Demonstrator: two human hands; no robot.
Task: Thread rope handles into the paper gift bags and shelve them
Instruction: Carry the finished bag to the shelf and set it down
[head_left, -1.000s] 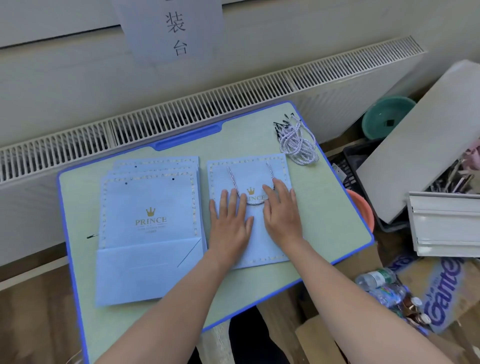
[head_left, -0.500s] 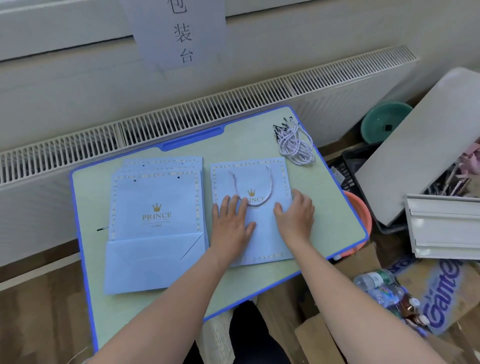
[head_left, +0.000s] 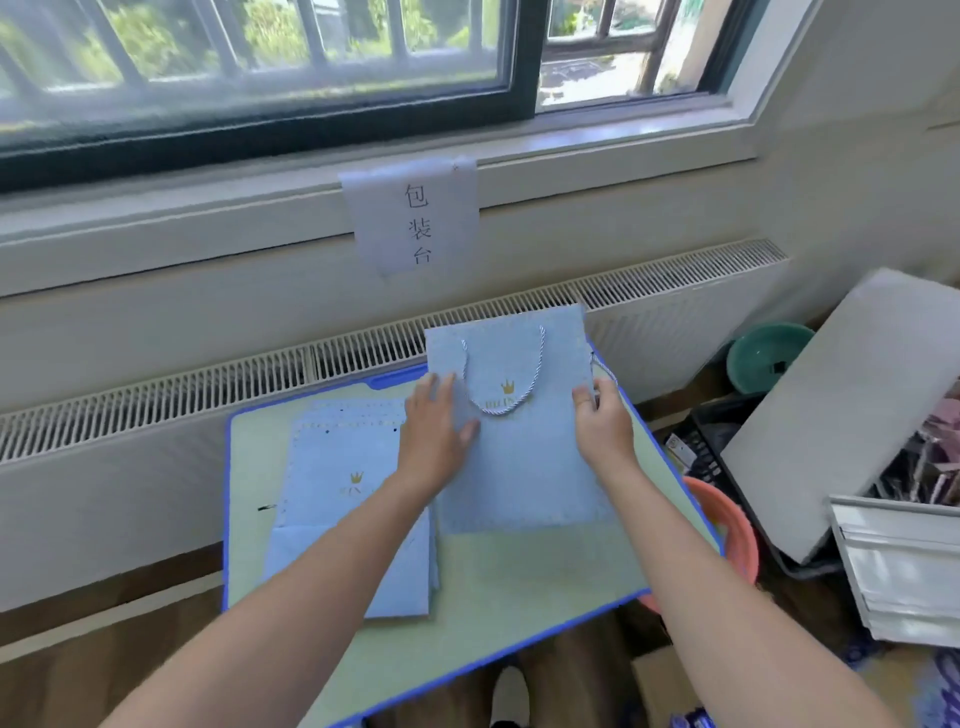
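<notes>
Blue gift bag (head_left: 524, 457) with rope handle (head_left: 501, 387) is gripped at both side edges by left hand (head_left: 434, 431) and right hand (head_left: 602, 421), lifted off counter (head_left: 519, 587); bag stack (head_left: 337, 493) is seen at left.

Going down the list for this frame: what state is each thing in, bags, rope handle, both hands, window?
Held bag: flat, lifted off the desk, tilted up.
Rope handle: threaded, hanging in a loop on the bag's face.
Bag stack: flat on the desk, no handles showing.
Left hand: holds the bag's left edge.
Right hand: pinches the bag's right edge.
Window: right pane open.
</notes>
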